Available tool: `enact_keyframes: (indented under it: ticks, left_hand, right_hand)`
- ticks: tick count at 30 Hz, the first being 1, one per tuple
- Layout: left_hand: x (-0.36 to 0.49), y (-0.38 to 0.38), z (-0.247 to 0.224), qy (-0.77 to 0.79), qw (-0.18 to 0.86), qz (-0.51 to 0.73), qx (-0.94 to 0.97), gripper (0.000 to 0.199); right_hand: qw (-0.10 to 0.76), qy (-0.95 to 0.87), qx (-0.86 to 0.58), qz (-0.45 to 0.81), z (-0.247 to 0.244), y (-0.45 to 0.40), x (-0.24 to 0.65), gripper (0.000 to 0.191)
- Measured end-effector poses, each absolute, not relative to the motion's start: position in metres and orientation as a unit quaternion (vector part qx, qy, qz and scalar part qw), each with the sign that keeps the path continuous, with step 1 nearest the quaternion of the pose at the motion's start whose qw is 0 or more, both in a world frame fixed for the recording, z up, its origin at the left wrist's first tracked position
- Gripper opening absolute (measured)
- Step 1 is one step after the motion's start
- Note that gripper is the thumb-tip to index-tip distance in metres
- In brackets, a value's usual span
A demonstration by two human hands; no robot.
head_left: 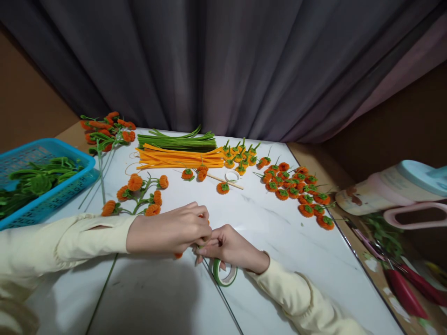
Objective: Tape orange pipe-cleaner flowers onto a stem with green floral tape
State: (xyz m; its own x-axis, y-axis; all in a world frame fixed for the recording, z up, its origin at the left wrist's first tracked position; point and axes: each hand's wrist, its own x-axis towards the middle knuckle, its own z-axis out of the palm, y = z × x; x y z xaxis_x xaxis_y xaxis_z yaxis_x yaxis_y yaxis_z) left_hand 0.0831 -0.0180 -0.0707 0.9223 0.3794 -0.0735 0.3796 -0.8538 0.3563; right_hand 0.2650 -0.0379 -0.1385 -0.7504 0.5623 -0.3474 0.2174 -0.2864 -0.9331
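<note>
My left hand point(178, 225) is closed, pinching at the top of a thin dark stem wire point(225, 300). Bits of a fuzzy orange pipe-cleaner fruit point(178, 255) show around its fingers, mostly hidden. Fingertips of my right hand point(228, 246) meet the left ones at the same spot, with a roll of green floral tape point(226, 278) hanging just under them. The exact grip on the tape's end is covered by the fingers. Beyond my left wrist lies a green branch point(141, 200) bearing several orange fruits.
Green pipe cleaners point(178, 141) and orange ones point(179, 157) lie in bundles at the back. Loose orange fruits point(282, 181) cluster to the right. A blue basket point(52, 197) of leaves stands left; a tumbler point(391, 186) and red-handled pliers point(407, 291) are at right.
</note>
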Motion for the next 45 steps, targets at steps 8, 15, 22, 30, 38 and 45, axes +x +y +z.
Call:
enact_keyframes:
  ticks: [8, 15, 22, 30, 38, 45]
  left_hand:
    - [0.088, 0.000, -0.065, 0.106, 0.245, -0.034, 0.963, 0.035]
    - [0.086, -0.005, -0.064, 0.137, 0.215, -0.035, 0.966, 0.028]
    - [0.083, -0.010, -0.070, 0.134, 0.199, -0.026, 0.970, 0.027]
    - [0.082, -0.007, -0.071, 0.122, 0.181, -0.030, 0.975, 0.035]
    - [0.086, -0.008, -0.071, 0.097, 0.176, -0.026, 0.979, 0.027]
    - [0.077, -0.008, -0.054, 0.175, 0.253, 0.011, 0.952, 0.008]
  right_hand:
    - [0.107, -0.585, -0.339, 0.728, -0.139, -0.038, 0.264, 0.041]
    - [0.108, -0.585, -0.332, 0.732, -0.136, -0.038, 0.265, 0.041]
    - [0.103, -0.580, -0.328, 0.739, -0.137, -0.038, 0.266, 0.039]
    - [0.105, -0.573, -0.341, 0.738, -0.138, -0.038, 0.266, 0.046]
    - [0.097, -0.589, -0.339, 0.727, -0.137, -0.039, 0.266, 0.041]
    - [0.115, -0.581, -0.327, 0.736, -0.136, -0.038, 0.266, 0.040]
